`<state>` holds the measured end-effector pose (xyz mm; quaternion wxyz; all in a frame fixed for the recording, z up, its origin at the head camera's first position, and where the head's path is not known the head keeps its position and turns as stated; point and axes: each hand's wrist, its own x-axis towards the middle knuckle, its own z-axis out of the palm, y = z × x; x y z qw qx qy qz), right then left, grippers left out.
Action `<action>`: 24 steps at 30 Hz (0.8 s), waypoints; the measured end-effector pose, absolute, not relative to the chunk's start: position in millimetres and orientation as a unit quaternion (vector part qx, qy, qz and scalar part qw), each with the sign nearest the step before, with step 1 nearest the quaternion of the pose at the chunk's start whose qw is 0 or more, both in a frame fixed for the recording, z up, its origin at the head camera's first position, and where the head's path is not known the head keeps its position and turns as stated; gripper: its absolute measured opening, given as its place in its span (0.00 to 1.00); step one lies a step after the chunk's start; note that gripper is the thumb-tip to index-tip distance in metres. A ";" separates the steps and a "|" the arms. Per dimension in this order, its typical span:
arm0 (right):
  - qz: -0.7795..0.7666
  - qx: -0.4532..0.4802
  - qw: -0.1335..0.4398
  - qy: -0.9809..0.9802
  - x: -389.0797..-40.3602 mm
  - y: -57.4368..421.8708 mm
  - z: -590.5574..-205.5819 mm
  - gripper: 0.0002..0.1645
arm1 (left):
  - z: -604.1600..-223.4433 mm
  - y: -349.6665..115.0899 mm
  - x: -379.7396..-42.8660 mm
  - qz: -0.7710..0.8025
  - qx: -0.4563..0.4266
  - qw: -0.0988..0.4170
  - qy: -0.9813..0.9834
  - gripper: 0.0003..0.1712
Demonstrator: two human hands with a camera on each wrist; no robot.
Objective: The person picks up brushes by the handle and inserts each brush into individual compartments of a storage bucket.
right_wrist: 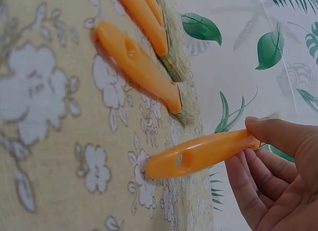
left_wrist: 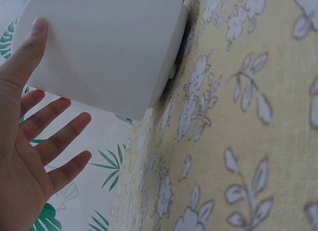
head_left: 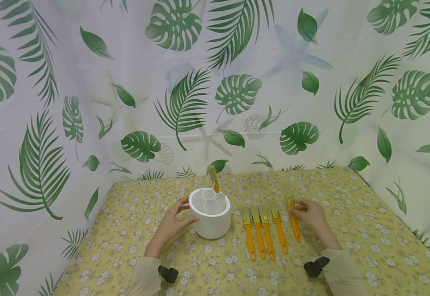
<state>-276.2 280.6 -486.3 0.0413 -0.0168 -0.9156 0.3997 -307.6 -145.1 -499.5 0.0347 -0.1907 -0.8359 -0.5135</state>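
Observation:
A white round divided holder [head_left: 212, 224] stands on the table, one paintbrush [head_left: 213, 174] upright in it, bristles up. My left hand [head_left: 172, 222] holds the holder's left side. Its thumb [left_wrist: 37, 39] lies along the near wall, with the index fingertip behind the holder and the other fingers spread. My right hand [head_left: 312, 216] pinches another paintbrush [right_wrist: 198, 154] near its metal band, between thumb and fingers. This brush's orange handle points down toward the table and its bristles point up. Left of it lies a row of several flat paintbrushes [head_left: 266, 238] with orange handles toward me.
A yellow floral cloth [head_left: 215, 275] covers the table. Behind and beside it hang white sheets [head_left: 200, 102] printed with green leaves. Black wrist devices [head_left: 168, 274] sit at both sleeves. The nearest lying brush [head_left: 279, 230] is a short way left of the right hand.

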 end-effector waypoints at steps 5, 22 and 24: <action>0.402 -0.012 0.059 -0.914 -276.9 281.1 -486.2 0.32 | -499.0 -145.1 -307.3 -0.515 -0.189 0.033 -0.836 0.43; 0.492 -0.049 0.040 -0.868 -284.8 280.6 -487.0 0.32 | -498.9 -146.2 -306.4 -0.517 -0.191 0.031 -0.834 0.42; 0.499 -0.041 0.047 -0.864 -284.3 280.7 -487.2 0.32 | -499.4 -146.2 -306.6 -0.517 -0.189 0.029 -0.834 0.42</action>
